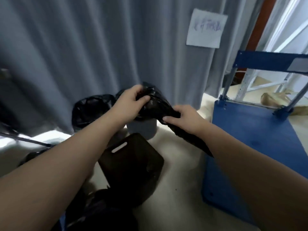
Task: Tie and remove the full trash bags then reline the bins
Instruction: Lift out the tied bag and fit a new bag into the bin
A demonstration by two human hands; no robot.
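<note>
A grey curtain [93, 52] hangs across the far side in front of me, a white paper note [206, 28] stuck to it (writing too blurred to read). A blue platform trolley [260, 130] stands right on the pale floor [180, 164].

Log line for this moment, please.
left hand: gripping black bag | right hand: gripping same bag | bag over grey bin | blue cart beside

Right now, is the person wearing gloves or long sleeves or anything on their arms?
No. Both the left hand and the right hand are bare, with no gloves. The forearms are uncovered all the way to the picture's edge, so no sleeves show. No watch, bracelet or ring is visible on either wrist or on the fingers that show.
</note>
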